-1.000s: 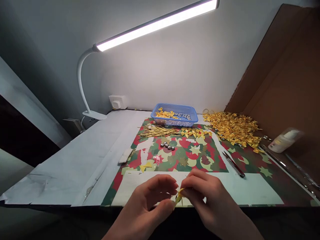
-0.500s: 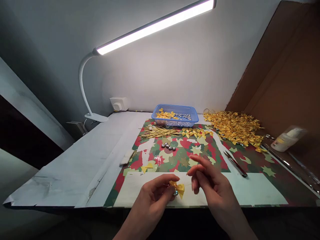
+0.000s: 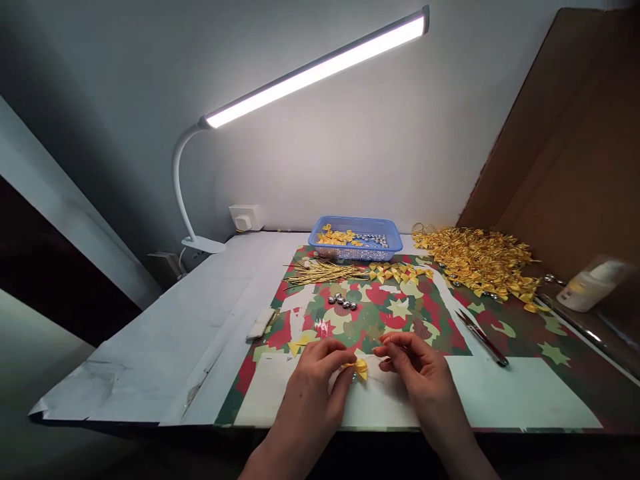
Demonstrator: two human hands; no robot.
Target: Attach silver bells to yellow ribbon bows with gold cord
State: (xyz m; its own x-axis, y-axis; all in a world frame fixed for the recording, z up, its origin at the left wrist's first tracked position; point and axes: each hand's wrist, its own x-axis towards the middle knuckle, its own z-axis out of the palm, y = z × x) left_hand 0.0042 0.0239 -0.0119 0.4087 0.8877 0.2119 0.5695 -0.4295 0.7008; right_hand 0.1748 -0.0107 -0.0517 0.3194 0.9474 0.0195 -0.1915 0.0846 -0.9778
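Plain grey-white wall (image 3: 350, 160) at the back, bright white gooseneck desk lamp (image 3: 315, 70) clamped far left by a wall socket (image 3: 245, 217), big brown cardboard sheet (image 3: 575, 147) leaning on the right.

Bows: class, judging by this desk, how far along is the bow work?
Done: a big pile of bows lies at the far right. In hand: the left hand pinches one bow, the right hand close beside it. Left: loose bows, gold ties and bells on the mat, more in the basket.
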